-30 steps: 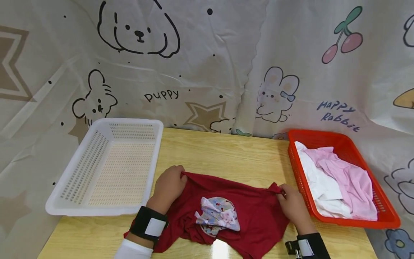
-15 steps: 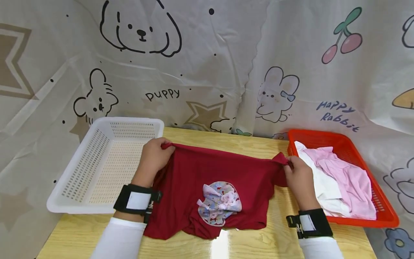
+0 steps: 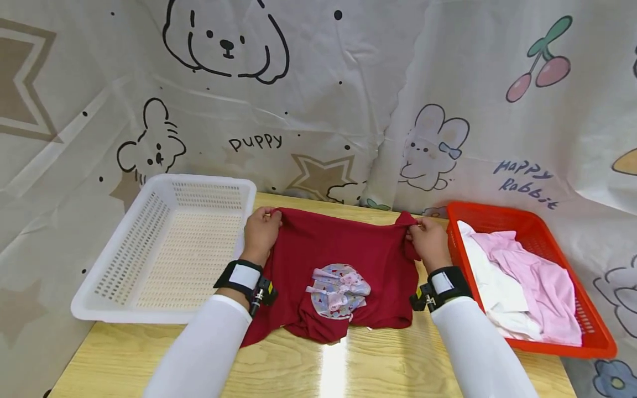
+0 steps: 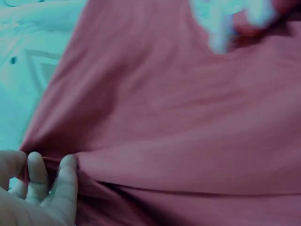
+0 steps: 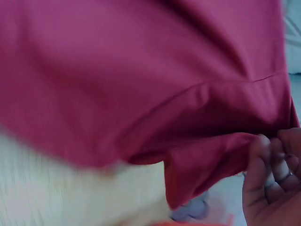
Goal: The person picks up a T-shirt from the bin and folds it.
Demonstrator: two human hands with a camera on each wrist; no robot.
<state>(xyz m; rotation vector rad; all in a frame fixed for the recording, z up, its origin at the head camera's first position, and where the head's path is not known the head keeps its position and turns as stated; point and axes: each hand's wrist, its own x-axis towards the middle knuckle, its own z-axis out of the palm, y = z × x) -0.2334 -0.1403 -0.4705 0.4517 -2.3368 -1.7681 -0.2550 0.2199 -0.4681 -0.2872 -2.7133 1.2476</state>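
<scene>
A dark red top (image 3: pixel 343 237) hangs spread between my two hands above the table. On its front is a pale patterned patch (image 3: pixel 340 290) with pinkish ruffles. My left hand (image 3: pixel 261 233) pinches the top's upper left corner between thumb and fingers. At the upper right corner, my right hand (image 3: pixel 431 241) pinches a bunched bit of the cloth. Close up in the left wrist view, the fingers (image 4: pixel 67 183) grip a fold of the fabric. In the right wrist view, a sleeve-like flap (image 5: pixel 197 165) droops beside the gripping fingers. The lower edge of the top lies rumpled near the tabletop.
A white perforated basket (image 3: pixel 82 309) with nothing in it stands left on the wooden table (image 3: pixel 278 365). On the right, a red basket (image 3: pixel 592 342) holds a white cloth (image 3: pixel 497 282) and a pink cloth (image 3: pixel 542 282). A printed curtain (image 3: pixel 318 99) hangs behind.
Both hands have raised the red top's upper edge and carried it away from me, toward the curtain. Its cloth hangs straighter. Lately the hands have come closer together.
</scene>
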